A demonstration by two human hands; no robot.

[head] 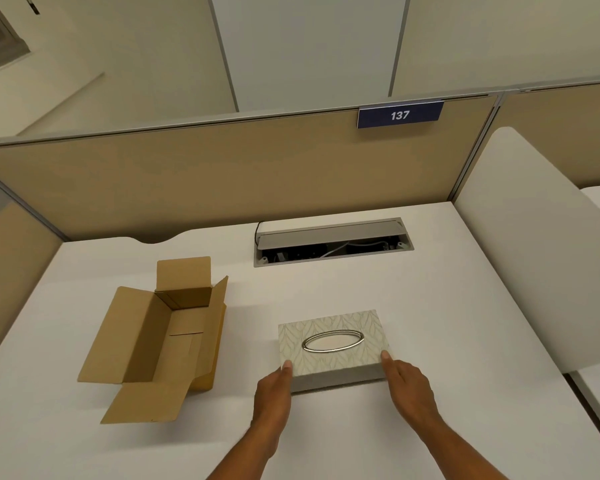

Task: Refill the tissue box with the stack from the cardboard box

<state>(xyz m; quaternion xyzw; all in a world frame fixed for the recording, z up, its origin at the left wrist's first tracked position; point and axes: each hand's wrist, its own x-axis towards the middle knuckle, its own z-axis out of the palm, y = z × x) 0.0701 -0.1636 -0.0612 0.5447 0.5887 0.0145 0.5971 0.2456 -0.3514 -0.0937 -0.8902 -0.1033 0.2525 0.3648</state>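
A flat tissue box (331, 358) with a pale leaf pattern and a silver oval ring around its slot lies on the white desk (430, 323). No tissue shows through the slot. My left hand (274, 393) touches its near left corner, thumb on the lid edge. My right hand (409, 382) touches its near right corner. Both hands hold the box by its near side. To the left stands an open brown cardboard box (160, 337) with its flaps spread; its inside looks empty from here.
An open cable tray (333, 242) with wires is set into the desk behind the tissue box. Tan partition panels (222, 174) wall the desk at the back and left, with a "137" sign (399, 115). A white divider (534, 237) rises at the right.
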